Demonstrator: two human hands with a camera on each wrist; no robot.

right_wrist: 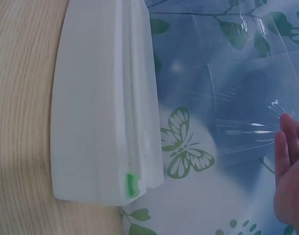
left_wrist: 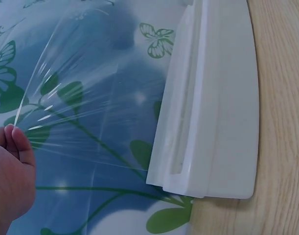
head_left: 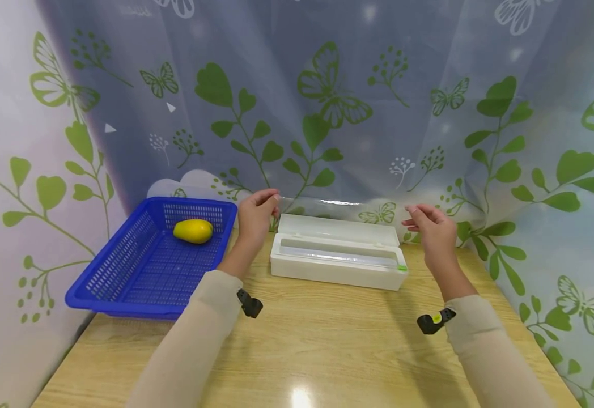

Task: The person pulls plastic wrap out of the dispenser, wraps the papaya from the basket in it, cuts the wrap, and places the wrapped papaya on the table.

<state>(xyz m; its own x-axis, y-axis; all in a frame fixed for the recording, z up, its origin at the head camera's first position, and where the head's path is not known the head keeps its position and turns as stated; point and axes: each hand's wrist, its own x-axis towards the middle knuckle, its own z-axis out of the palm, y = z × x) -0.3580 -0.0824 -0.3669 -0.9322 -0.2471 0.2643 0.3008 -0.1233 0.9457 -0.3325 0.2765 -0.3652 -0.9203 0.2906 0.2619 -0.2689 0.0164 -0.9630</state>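
Between our left hand (head_left: pixel 257 214) and right hand (head_left: pixel 436 231), we hold clear film (head_left: pixel 340 202), thin and glossy, its edge pinched in each, bright creases fanning from our grip. Nearer us, between those hands, lies the white box (head_left: pixel 338 277), lid (head_left: pixel 338 229) tipped back, green tab (head_left: pixel 402 268) toward our right. Left of our left hand, the blue basket (head_left: pixel 128 309) holds a yellow fruit (head_left: pixel 193 231).

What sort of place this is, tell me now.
Probably a curtained-off work corner, perhaps for wrapping food: a leaf-patterned curtain hangs behind and beside a wood-grain table, where a white box of plastic wrap sits open.
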